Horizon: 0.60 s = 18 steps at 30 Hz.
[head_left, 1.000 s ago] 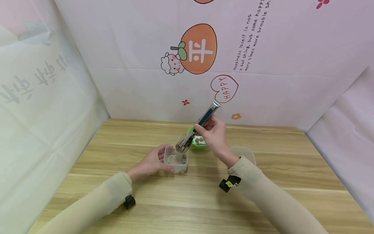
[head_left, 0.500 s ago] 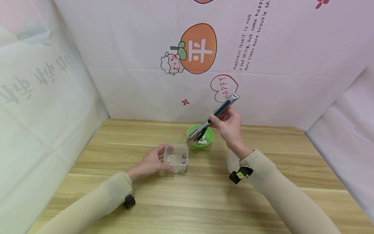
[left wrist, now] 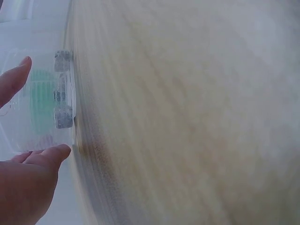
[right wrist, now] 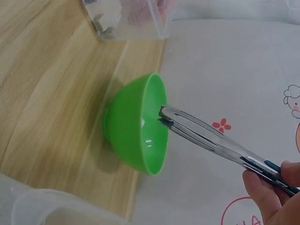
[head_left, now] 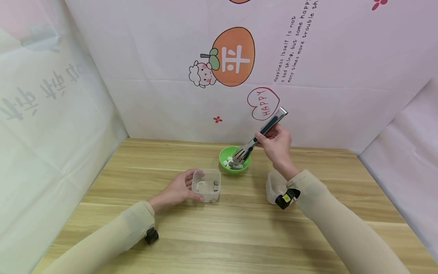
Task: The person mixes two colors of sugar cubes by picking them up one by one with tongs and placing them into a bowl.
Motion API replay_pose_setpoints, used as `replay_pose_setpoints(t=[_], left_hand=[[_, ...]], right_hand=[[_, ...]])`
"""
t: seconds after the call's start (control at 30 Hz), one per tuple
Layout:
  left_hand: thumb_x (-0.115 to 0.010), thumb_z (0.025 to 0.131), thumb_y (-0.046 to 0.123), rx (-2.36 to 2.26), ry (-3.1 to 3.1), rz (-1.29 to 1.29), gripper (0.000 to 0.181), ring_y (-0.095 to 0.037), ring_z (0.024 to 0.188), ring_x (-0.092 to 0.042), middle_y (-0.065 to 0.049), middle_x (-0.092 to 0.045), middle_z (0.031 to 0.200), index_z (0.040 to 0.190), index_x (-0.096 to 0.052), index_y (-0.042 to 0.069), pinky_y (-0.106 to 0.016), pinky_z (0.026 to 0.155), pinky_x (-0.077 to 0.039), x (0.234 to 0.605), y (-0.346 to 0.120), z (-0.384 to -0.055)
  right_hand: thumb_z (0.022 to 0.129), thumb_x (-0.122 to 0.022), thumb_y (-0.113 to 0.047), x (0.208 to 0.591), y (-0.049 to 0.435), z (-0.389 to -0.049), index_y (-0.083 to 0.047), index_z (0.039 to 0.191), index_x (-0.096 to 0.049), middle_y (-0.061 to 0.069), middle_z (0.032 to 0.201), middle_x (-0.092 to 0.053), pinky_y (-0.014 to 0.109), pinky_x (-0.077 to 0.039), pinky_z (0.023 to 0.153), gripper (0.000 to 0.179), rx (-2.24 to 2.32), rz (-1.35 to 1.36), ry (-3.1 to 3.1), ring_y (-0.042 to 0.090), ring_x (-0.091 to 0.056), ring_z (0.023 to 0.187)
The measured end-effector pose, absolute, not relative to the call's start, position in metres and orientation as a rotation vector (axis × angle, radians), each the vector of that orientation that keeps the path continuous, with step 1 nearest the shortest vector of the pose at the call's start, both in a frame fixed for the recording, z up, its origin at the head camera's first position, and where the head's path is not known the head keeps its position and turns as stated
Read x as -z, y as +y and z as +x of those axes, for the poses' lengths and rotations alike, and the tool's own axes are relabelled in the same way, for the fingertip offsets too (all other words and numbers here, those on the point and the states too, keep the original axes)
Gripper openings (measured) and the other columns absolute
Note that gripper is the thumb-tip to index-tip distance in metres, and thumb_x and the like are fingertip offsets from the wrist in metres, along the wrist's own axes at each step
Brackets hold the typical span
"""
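Observation:
My left hand [head_left: 179,187] holds a clear square plastic container [head_left: 206,196] on the table, thumb and fingers on opposite sides. Several grey pieces [left wrist: 63,117] lie at the container's bottom in the left wrist view. With its thumb and fingers, my right hand [head_left: 276,147] grips metal tongs [head_left: 268,125] with dark handle insets. Their slotted tips are over and partly inside a green bowl [right wrist: 124,126], nearly together in the right wrist view. White and grey pieces [head_left: 228,163] lie in the bowl. Whether the tips touch a piece cannot be told.
A second clear plastic container [head_left: 272,188] stands right of the bowl, partly hidden by my right forearm. Under everything is a wood-grain table [head_left: 219,236]. A printed white cloth [head_left: 164,102] hangs behind the table's back edge.
My right hand has moved right with the tongs, from above the left container to over the green bowl. The bowl's contents show more now. The left hand stays in place.

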<state>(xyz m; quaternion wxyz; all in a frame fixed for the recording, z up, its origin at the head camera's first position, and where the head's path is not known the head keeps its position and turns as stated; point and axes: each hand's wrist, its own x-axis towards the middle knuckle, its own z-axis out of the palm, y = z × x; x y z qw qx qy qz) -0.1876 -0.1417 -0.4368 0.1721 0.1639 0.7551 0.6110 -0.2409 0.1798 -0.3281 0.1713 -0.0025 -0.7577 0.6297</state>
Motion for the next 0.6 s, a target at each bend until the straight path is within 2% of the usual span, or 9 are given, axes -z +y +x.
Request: replay_pose_setpoints(t=[0.3, 0.47, 0.6], left_hand=[[-0.091, 0.074, -0.005, -1.721, 2.145, 0.465, 0.099, -0.04, 0.146, -0.044, -0.023, -0.048, 0.157, 0.156, -0.037, -0.006, -0.044, 0.118, -0.041, 0.4358, -0.1414, -0.1877], [-0.092, 0.074, -0.005, -1.719, 2.15, 0.476, 0.098, -0.04, 0.146, -0.044, -0.023, -0.048, 0.157, 0.156, -0.037, -0.007, -0.044, 0.118, -0.042, 0.4367, -0.1415, -0.1882], [-0.092, 0.075, -0.004, -1.716, 2.154, 0.485, 0.098, -0.04, 0.146, -0.044, -0.023, -0.049, 0.156, 0.156, -0.037, -0.007, -0.044, 0.117, -0.043, 0.4382, -0.1426, -0.1891]], right_hand=[[0.092, -0.077, 0.003, 0.3352, 0.182, -0.2446, 0.006, 0.108, -0.062, 0.015, 0.091, -0.066, 0.045, -0.067, 0.076, 0.022, -1.724, -0.024, -2.198, 0.017, -0.069, 0.072], [0.093, -0.077, 0.001, 0.3344, 0.1821, -0.2424, 0.007, 0.109, -0.062, 0.017, 0.093, -0.066, 0.04, -0.067, 0.074, 0.023, -1.629, 0.014, -2.233, 0.016, -0.067, 0.074], [0.093, -0.078, -0.001, 0.3335, 0.1816, -0.2395, 0.005, 0.108, -0.064, 0.017, 0.093, -0.068, 0.03, -0.066, 0.068, 0.022, -1.561, 0.045, -2.247, 0.018, -0.067, 0.074]])
